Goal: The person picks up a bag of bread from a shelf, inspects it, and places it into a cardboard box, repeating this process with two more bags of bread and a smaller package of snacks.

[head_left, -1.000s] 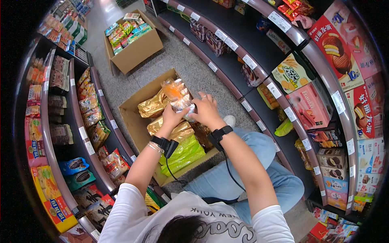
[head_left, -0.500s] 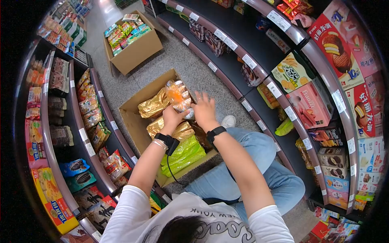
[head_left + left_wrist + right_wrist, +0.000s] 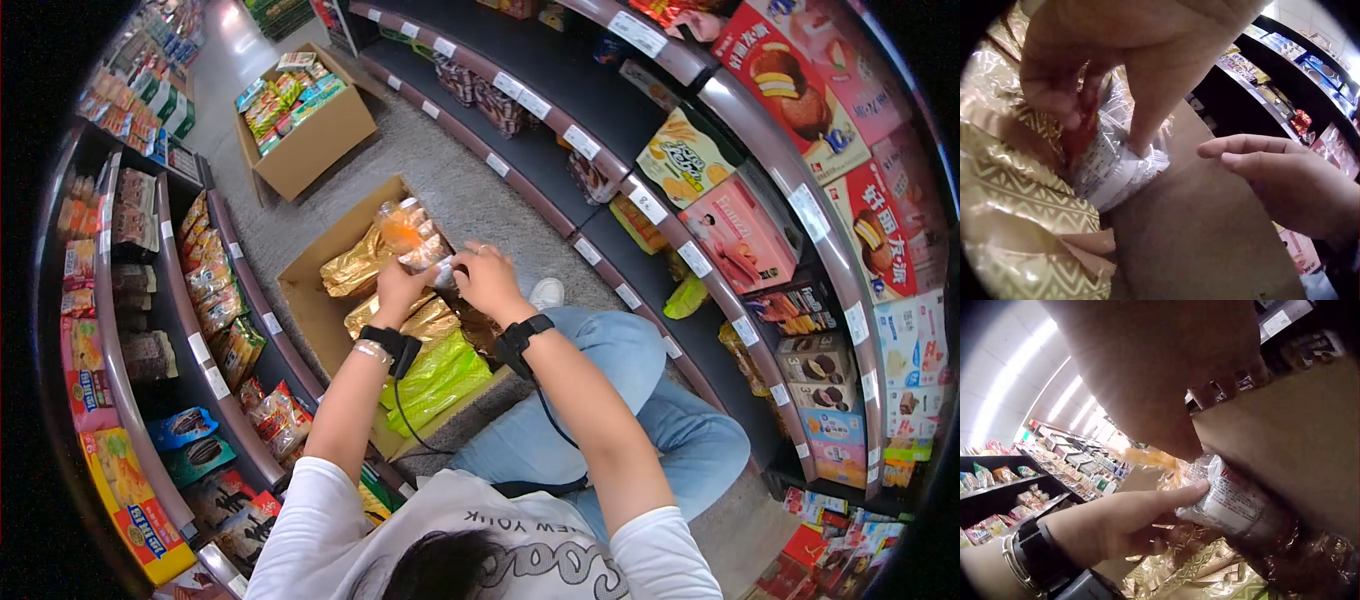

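A clear bag with an orange top stands over the open carton in the head view. The left hand pinches its near end; in the left wrist view, thumb and fingers of that hand grip the printed white wrapper. At the bag's right side is the right hand, fingers loosely bent; in the left wrist view this hand is apart from the wrapper. Gold packs and green packs lie in the carton.
A second carton full of colourful packets stands farther up the aisle. Shelves of snacks run along both sides, with boxes on the right. The person's bent legs are right of the near carton.
The head view has shifted, moving the scene left. The right hand's fingers, spread and raised half a second ago, are now more bent and lower. The left hand still holds the bag.
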Available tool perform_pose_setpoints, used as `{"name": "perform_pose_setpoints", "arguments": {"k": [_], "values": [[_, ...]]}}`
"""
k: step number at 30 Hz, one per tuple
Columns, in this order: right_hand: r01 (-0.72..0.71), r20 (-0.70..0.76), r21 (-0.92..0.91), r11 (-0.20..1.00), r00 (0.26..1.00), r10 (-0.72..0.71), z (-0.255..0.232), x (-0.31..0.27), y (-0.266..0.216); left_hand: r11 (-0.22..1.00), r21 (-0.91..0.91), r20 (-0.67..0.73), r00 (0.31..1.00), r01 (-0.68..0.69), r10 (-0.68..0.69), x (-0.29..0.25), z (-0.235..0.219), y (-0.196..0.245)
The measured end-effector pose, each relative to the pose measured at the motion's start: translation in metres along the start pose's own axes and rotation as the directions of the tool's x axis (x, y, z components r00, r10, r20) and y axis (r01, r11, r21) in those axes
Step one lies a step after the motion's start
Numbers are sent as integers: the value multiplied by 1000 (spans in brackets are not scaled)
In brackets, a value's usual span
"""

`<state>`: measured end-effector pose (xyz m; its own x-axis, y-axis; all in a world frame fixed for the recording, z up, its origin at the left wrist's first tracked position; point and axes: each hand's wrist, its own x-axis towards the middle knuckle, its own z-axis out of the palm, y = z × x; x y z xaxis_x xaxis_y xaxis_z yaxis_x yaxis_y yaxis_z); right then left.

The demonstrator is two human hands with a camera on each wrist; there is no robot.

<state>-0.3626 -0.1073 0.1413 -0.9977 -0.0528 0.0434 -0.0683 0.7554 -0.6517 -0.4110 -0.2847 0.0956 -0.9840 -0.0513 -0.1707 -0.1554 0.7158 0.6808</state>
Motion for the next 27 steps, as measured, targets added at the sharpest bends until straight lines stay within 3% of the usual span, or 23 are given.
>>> {"name": "perform_pose_setpoints", "arguments": {"k": [1,2,3,4,8,11,12,16,20,22,24,27], "values": [[-3,-28,73,997,1000,5,-6,-2,1,991,-123,-40,999,-42,37,2,5,-10],[-5,-54,146,989,998,13,-12,-4,2,991,-21,-149,981,-129,125,11,14,-29],[-4,-80,219,976,997,22,-15,-5,4,994,35,-237,966,-100,105,-5,0,0],[30,-174,246,969,985,14,-13,-6,10,986,52,-289,943,-157,166,-12,-7,11],[-46,-197,423,905,970,141,-10,-15,26,886,187,-379,801,-423,463,-15,-15,29],[-62,-191,454,889,968,165,-7,-23,36,973,-53,-140,966,-227,217,0,5,14],[-69,-181,454,888,969,168,-7,-27,37,955,15,-221,931,-296,292,-2,13,10],[-75,-169,457,886,971,170,-10,-38,41,990,-47,-134,983,-135,128,5,17,2],[-90,-206,510,855,953,223,-15,-44,41,986,-118,-33,992,-121,118,14,19,3],[-84,-224,541,837,945,240,-18,-43,44,969,-161,-55,982,-188,182,19,33,0],[-78,-232,552,830,942,243,-27,-42,51,955,-296,8,1000,18,-16,-29,13,64],[-98,-262,599,794,914,310,-37,-43,71,870,-374,-118,947,-320,297,-46,39,89]]}}
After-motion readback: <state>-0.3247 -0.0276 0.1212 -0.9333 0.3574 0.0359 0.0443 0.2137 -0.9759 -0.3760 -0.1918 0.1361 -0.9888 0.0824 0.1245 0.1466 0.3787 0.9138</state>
